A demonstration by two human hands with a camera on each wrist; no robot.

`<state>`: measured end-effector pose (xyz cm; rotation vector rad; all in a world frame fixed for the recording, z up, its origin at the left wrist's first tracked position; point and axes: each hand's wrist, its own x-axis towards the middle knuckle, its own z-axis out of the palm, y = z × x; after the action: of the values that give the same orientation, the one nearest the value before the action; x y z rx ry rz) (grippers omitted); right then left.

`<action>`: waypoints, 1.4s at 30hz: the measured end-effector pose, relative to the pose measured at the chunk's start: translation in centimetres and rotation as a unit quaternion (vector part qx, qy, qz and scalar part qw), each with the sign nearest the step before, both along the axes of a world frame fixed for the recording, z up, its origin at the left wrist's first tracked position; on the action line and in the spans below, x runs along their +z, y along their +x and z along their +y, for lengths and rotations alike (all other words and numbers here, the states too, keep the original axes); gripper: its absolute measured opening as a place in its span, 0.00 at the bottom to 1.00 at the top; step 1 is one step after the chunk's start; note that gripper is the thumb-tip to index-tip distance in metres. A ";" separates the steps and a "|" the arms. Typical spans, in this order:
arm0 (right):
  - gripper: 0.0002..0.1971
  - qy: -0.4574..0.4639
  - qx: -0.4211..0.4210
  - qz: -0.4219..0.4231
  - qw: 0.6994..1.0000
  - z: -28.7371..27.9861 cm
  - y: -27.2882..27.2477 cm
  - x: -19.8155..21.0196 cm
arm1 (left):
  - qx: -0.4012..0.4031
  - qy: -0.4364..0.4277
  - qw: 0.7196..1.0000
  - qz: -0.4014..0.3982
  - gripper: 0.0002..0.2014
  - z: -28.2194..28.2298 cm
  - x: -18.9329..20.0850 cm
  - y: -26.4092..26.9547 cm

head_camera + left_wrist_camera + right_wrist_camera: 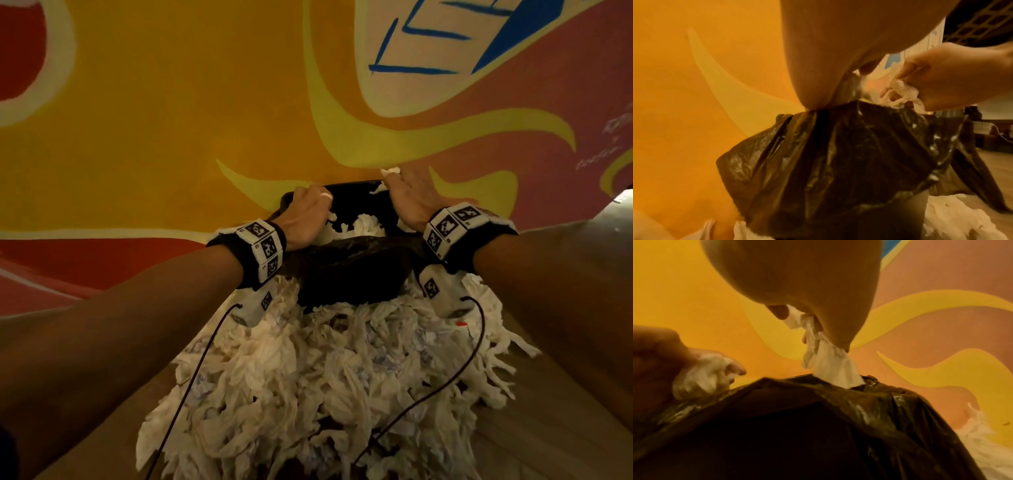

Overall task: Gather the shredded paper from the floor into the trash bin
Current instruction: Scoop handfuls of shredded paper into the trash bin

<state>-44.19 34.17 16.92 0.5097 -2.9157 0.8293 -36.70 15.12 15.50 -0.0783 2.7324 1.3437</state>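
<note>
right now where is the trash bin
In the head view the trash bin, lined with a black bag, stands against the painted wall, between the left hand and right hand, just beyond the shredded paper pile.

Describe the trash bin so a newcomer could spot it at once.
Start at the orange and yellow painted wall and look down to where it meets the floor. The trash bin stands there, between the left hand and right hand. Its glossy black bag liner sets it apart from the pale shredded paper heaped around it.
</note>
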 end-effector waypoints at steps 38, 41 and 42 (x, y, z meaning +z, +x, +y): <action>0.22 0.195 0.106 0.011 0.975 -1.5 2.8 0.0 | 0.017 -0.136 0.973 0.183 0.21 -7.8 0.4 2.7; 0.14 0.109 0.147 0.029 0.983 -4.4 4.4 0.9 | 0.039 -0.166 0.974 0.148 0.19 -11.3 -1.2 3.6; 0.13 0.080 0.164 0.026 0.983 -5.7 5.1 1.0 | 0.041 -0.179 0.973 0.136 0.18 -12.2 -1.9 3.8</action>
<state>-39.05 28.48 17.97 1.0304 -2.9058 0.5995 -32.87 2.87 13.56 -0.0357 3.2093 0.9190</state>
